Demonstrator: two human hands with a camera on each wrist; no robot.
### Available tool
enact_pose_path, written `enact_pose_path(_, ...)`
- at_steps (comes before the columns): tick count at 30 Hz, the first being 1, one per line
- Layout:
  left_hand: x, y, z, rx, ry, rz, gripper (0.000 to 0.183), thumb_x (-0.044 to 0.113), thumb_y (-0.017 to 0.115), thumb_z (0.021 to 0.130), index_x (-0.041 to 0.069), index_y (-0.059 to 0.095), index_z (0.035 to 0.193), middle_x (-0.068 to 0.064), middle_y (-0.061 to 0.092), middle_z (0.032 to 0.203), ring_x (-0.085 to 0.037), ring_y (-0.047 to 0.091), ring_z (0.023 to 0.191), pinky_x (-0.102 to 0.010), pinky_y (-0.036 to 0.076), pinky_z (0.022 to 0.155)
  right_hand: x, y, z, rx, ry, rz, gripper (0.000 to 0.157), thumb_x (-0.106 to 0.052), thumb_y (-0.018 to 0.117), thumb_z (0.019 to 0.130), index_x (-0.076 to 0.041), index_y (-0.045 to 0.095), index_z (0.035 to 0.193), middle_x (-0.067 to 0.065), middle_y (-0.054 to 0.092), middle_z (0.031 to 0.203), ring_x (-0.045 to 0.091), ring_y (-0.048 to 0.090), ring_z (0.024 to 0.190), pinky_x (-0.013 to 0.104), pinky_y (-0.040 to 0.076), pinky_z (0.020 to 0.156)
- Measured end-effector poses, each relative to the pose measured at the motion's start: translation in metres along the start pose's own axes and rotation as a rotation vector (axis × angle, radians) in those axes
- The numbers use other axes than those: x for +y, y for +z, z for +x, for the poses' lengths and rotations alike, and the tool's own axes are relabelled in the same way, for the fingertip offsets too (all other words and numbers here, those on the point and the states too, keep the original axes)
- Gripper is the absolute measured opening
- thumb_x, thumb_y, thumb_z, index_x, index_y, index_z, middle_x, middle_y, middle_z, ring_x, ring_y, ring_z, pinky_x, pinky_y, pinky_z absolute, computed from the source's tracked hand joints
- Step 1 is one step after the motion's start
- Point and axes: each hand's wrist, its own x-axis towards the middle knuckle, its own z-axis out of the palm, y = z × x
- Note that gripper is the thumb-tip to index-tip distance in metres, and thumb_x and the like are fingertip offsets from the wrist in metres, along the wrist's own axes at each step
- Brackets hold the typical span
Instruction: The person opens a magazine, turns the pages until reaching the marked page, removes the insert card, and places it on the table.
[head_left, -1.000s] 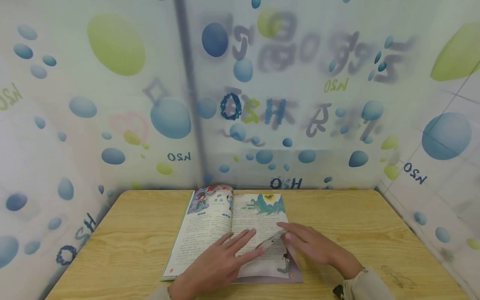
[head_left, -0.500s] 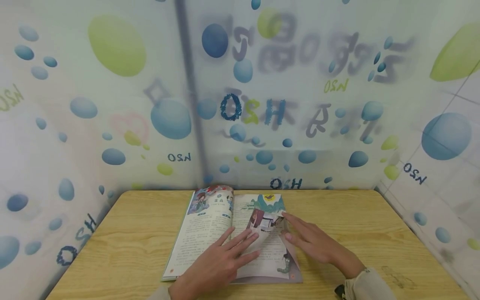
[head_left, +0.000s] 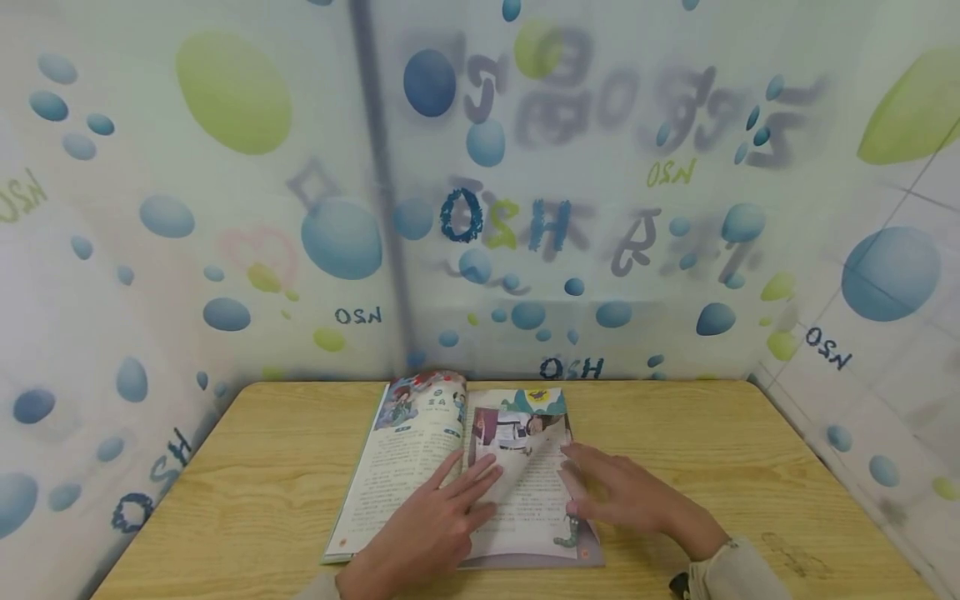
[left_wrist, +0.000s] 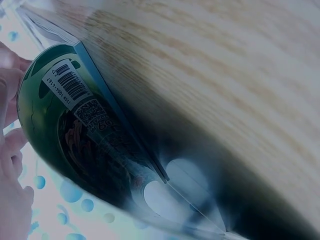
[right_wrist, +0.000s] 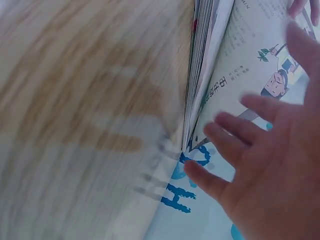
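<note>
- Hands: set apart from each other, both over the lower half of the book; neither is clamped on anything.
- Left hand (head_left: 431, 521): palm down, fingers extended and spread across the lower middle of the book; fingertips lie at the fold of the raised leaf (head_left: 510, 475).
- Right hand (head_left: 633, 500): at the right edge of the book, fingers extended; the right wrist view shows them spread. Whether the fingertips touch paper, I cannot tell.
- Leaf: bent over toward the left hand, its printed picture (head_left: 510, 427) facing up beside the gutter.
- Book (head_left: 405, 483): lies spread at the middle of the surface, left pages bowed upward near the gutter, right pages flatter. A green worm-like figure (head_left: 566, 533) is printed at the lower right.
- Cover: the left wrist view shows a curved green cover (left_wrist: 45, 115) with a barcode (left_wrist: 75, 82).
- Sleeves: a pale sleeve (head_left: 738, 575) on the right arm, with a dark item (head_left: 678, 583) at the cuff.
- Surface (head_left: 697, 425): light wood grain, with a dark mark (head_left: 795, 554) near the right sleeve.
- Backdrop (head_left: 622, 50): pale sheet behind the surface, printed with blue and green ovals and reversed lettering (head_left: 506, 217).
</note>
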Motion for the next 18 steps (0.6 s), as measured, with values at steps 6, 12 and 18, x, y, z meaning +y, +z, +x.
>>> enact_pose_path(6, -0.0012, 0.0002, 0.0006, -0.001, -0.033, 0.009, 0.035, 0.033, 0.072, 0.086, 0.021, 0.069, 0.119, -0.006, 0.048, 0.151, -0.026, 0.030, 0.147, -0.055, 0.020, 0.117, -0.0009, 0.0013, -0.0028, -0.135, -0.028, -0.043, 0.091, -0.062, 0.077, 0.074, -0.015, 0.050, 0.147, 0.004, 0.040, 0.156, 0.033, 0.039, 0.141, 0.057, 0.034, 0.110)
enact_pose_path(12, -0.0018, -0.0007, 0.0022, 0.035, -0.051, 0.033, 0.026, 0.032, 0.068, 0.085, 0.019, 0.071, 0.107, -0.007, 0.054, 0.145, -0.027, 0.037, 0.143, -0.055, 0.021, 0.117, -0.0040, 0.0007, -0.0033, -0.137, -0.044, -0.102, 0.090, -0.061, 0.081, 0.070, -0.014, 0.055, 0.143, 0.005, 0.041, 0.155, 0.034, 0.040, 0.140, 0.057, 0.035, 0.109)
enact_pose_path(18, -0.0013, 0.0014, 0.0013, 0.096, -0.066, 0.070, 0.020, 0.034, 0.064, 0.084, 0.018, 0.071, 0.093, -0.007, 0.060, 0.137, -0.027, 0.044, 0.139, -0.057, 0.022, 0.116, -0.0034, 0.0017, -0.0019, -0.129, -0.058, -0.124, 0.091, -0.061, 0.080, 0.069, -0.013, 0.055, 0.142, 0.006, 0.042, 0.154, 0.033, 0.040, 0.140, 0.055, 0.035, 0.110)
